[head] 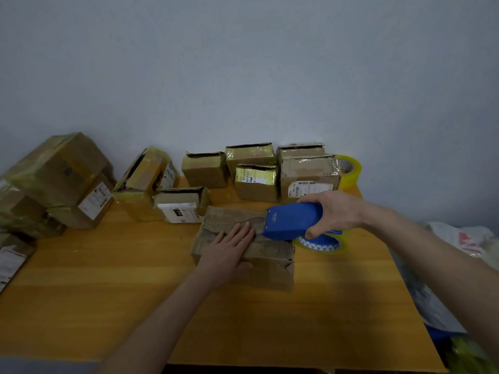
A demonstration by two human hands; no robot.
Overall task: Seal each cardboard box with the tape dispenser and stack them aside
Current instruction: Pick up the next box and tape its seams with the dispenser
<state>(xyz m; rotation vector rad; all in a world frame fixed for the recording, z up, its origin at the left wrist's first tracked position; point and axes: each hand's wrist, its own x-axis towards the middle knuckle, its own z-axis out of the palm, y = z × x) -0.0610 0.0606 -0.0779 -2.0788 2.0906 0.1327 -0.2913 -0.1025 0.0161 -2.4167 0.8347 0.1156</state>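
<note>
**Figure. Sealing in progress, head view.** The working box (pixel 270 263) lies at the centre of the wooden table (pixel 108 292), its flaps folded down. The left hand (pixel 229 247) rests flat on the lid with its fingers straight and together, pressing the flaps shut. The right hand (pixel 332 211) is wrapped round the handle of the blue tape dispenser (pixel 291 222), whose nose sits on the lid at the box's 2 o'clock corner, just beside the left fingertips. The dispenser's tape roll (pixel 321 242) hangs past the box's 3 o'clock edge.

At 9 to 10 o'clock of the working box, a pile of boxes (pixel 54 168) heavily wrapped in yellowish tape is stacked at the table's edge; these look sealed and set aside. From 11 to 1 o'clock, a row of boxes (pixel 205 171) stands against the wall, several with flaps gaping or torn, and these are judged yet to be done. A spare tape roll (pixel 349 171) stands at 1 o'clock behind that row, and a plastic bag (pixel 459 238) lies off the table at 3 o'clock.

Whether any tape already lies along the working box's seam cannot be told, since the dispenser and hand cover it. The task appears to be roughly in its middle: one box in hand, several waiting.
</note>
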